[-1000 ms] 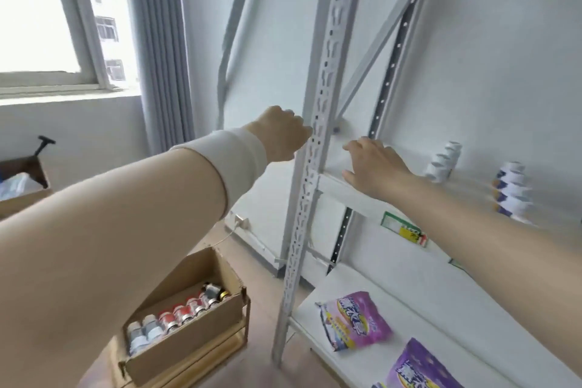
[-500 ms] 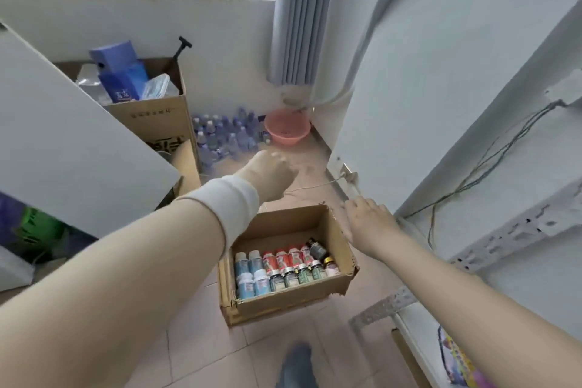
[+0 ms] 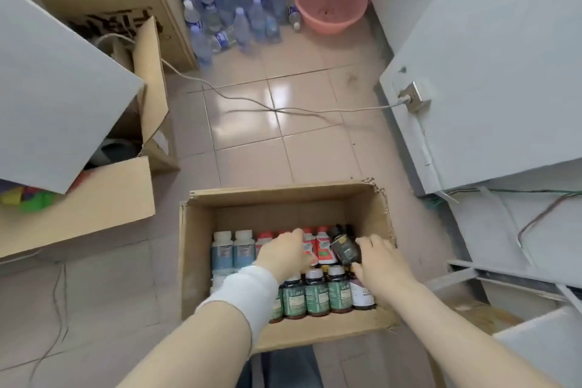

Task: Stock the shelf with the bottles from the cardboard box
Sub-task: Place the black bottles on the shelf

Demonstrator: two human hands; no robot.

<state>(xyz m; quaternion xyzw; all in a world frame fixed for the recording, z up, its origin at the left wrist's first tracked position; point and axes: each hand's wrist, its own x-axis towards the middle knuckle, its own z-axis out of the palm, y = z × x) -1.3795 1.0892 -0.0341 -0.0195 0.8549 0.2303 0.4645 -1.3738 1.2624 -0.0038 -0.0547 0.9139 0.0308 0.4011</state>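
Note:
An open cardboard box (image 3: 195, 261) sits on the tiled floor below me, holding several upright bottles. They are white bottles (image 3: 222, 250) on the left, red-capped ones (image 3: 322, 246) at the back and green-labelled ones (image 3: 316, 293) in front. My left hand (image 3: 283, 253), with a white wrist sleeve, reaches into the box, its fingers curled over a red-capped bottle that it mostly hides. My right hand (image 3: 379, 263) is at the box's right side. Its thumb and fingers close around the lower end of a tilted dark bottle (image 3: 343, 244).
The grey metal shelf frame (image 3: 504, 277) stands to the right with loose wires on it. A white cable (image 3: 267, 107) crosses the floor to a wall socket. Water bottles (image 3: 226, 9) and a pink basin (image 3: 330, 0) stand at the back. More cardboard boxes (image 3: 78, 214) sit on the left.
My view swung from the shelf down to the floor. Both hands dropped from the shelf edge into the cardboard box and now reach the bottles.

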